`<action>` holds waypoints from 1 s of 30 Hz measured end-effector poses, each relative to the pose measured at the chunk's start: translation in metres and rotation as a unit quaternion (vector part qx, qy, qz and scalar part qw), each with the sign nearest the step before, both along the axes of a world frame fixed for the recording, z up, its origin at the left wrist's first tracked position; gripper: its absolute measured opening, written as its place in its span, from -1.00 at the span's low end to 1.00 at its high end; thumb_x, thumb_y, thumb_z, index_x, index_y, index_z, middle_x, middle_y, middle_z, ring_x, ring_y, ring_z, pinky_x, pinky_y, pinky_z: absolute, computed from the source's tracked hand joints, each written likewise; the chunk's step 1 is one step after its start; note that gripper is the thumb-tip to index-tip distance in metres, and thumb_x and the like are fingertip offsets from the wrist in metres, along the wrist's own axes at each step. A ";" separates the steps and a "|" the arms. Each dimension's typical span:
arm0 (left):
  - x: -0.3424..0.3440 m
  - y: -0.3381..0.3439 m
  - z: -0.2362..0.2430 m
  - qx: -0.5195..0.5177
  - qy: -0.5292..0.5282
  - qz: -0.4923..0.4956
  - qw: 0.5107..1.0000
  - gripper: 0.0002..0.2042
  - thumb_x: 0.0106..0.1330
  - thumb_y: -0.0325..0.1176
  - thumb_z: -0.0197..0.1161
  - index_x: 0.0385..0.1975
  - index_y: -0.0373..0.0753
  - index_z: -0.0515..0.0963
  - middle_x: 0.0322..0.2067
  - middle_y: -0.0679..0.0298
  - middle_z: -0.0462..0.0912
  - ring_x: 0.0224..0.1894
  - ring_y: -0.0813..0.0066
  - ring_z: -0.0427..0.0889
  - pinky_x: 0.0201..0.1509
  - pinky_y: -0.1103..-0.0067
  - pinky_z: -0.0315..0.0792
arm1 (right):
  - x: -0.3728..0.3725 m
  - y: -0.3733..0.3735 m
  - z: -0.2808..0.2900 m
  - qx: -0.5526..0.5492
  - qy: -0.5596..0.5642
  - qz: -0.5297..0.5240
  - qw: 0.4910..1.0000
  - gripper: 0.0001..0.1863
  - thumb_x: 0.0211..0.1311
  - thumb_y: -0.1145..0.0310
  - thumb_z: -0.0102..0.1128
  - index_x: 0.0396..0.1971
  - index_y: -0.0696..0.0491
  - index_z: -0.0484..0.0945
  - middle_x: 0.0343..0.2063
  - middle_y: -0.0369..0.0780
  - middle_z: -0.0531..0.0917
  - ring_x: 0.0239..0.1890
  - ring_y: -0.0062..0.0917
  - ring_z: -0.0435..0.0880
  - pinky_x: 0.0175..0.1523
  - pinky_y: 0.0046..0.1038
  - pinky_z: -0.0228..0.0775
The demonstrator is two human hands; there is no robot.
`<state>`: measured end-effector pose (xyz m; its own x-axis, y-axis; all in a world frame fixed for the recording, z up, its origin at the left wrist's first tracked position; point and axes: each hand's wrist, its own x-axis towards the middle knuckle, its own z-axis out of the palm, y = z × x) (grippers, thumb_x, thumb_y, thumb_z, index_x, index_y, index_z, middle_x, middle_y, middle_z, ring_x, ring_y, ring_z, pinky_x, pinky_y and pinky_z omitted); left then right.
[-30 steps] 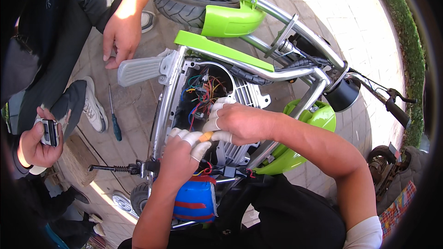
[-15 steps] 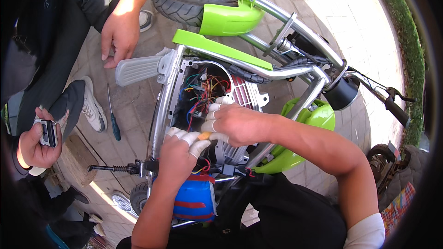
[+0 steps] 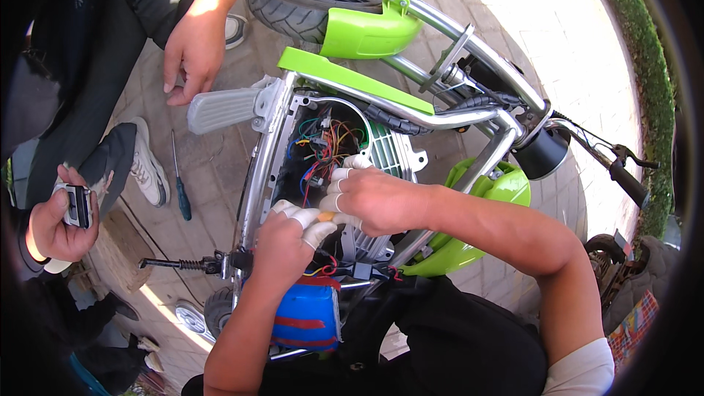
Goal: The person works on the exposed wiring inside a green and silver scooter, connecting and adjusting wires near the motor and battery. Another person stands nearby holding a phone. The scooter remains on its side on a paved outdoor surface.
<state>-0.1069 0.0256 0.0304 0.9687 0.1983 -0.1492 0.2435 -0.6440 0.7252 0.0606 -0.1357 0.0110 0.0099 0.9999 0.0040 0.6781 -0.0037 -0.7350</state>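
Both hands wear white finger covers and meet over the near side of the open compartment (image 3: 282,183) of a scooter frame. My left hand (image 3: 290,238) is closed, its thumb and fingers pinched together. Beside its fingertips my right hand (image 3: 374,202) is closed too, its fingers curled. A small orange-yellow bit (image 3: 327,215) shows between them; I cannot tell what it is. Just beyond, a tangle of coloured wires (image 3: 334,143) fills the compartment, next to a slotted grille (image 3: 383,150) showing green. Nearer me lies a blue battery pack (image 3: 308,312) with red tape.
Another person's hand (image 3: 194,59) hangs near the grey footrest (image 3: 227,110); their other hand (image 3: 66,231) holds a small black-and-silver device (image 3: 77,205). A screwdriver (image 3: 182,194) lies on the paving. Green fenders (image 3: 374,33), a wheel (image 3: 293,4) and a handlebar grip (image 3: 629,183) surround the frame.
The grille's slots have turned from reddish to green. My hands keep almost the same pose, and the view has shifted slightly.
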 end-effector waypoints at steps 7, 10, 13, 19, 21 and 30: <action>0.000 0.003 0.000 -0.011 -0.016 -0.002 1.000 -0.66 0.13 -0.32 0.57 -0.12 -0.30 0.73 -0.33 0.09 0.69 -0.24 0.06 0.62 -0.12 0.29 0.50 | 0.008 -0.002 0.007 -0.039 0.005 0.005 0.999 -0.69 -0.12 0.54 0.30 -0.26 0.19 0.68 -0.31 -0.09 0.64 -0.08 -0.12 0.61 0.03 -0.14 0.49; -0.001 0.003 0.004 -0.012 0.009 0.005 1.000 -0.69 0.16 -0.37 0.54 -0.11 -0.31 0.72 -0.32 0.10 0.69 -0.22 0.07 0.62 -0.09 0.30 0.49 | 0.009 -0.001 0.008 -0.046 0.018 0.002 0.999 -0.70 -0.10 0.54 0.29 -0.25 0.18 0.67 -0.27 -0.08 0.64 -0.07 -0.10 0.61 0.06 -0.13 0.49; -0.002 0.003 0.006 -0.007 0.004 -0.002 1.000 -0.72 0.19 -0.41 0.51 -0.11 -0.32 0.72 -0.33 0.11 0.69 -0.21 0.07 0.61 -0.07 0.30 0.48 | 0.012 0.001 0.011 -0.049 0.020 0.016 0.998 -0.69 -0.01 0.50 0.31 -0.17 0.15 0.66 -0.29 -0.08 0.64 -0.12 -0.09 0.61 0.03 -0.13 0.48; -0.006 0.003 -0.001 -0.009 0.000 -0.004 1.000 -0.74 0.18 -0.46 0.48 -0.13 -0.33 0.72 -0.35 0.09 0.70 -0.21 0.05 0.60 -0.08 0.29 0.46 | 0.002 0.000 0.001 -0.029 0.015 -0.003 0.999 -0.76 -0.11 0.52 0.30 -0.33 0.17 0.66 -0.31 -0.07 0.64 -0.11 -0.08 0.62 0.03 -0.12 0.48; -0.002 0.000 0.000 0.002 -0.004 -0.007 1.000 -0.75 0.17 -0.47 0.47 -0.15 -0.34 0.72 -0.35 0.08 0.70 -0.21 0.04 0.59 -0.09 0.29 0.46 | -0.001 -0.003 -0.013 -0.012 0.009 -0.010 1.000 -0.76 -0.12 0.52 0.31 -0.34 0.17 0.65 -0.32 -0.07 0.64 -0.13 -0.09 0.62 0.02 -0.12 0.48; -0.003 0.001 -0.005 -0.009 0.001 0.007 1.000 -0.75 0.18 -0.45 0.48 -0.16 -0.35 0.72 -0.35 0.07 0.69 -0.23 0.00 0.60 -0.09 0.26 0.46 | 0.002 0.003 0.008 -0.106 -0.029 0.024 0.994 -0.54 -0.06 0.55 0.33 -0.03 0.14 0.66 -0.25 -0.07 0.66 -0.16 -0.09 0.63 0.03 -0.13 0.49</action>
<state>-0.1098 0.0264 0.0253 0.9657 0.2085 -0.1550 0.2536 -0.6276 0.7360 0.0630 -0.1328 0.0188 -0.0310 0.9779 -0.2067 0.7227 -0.1209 -0.6805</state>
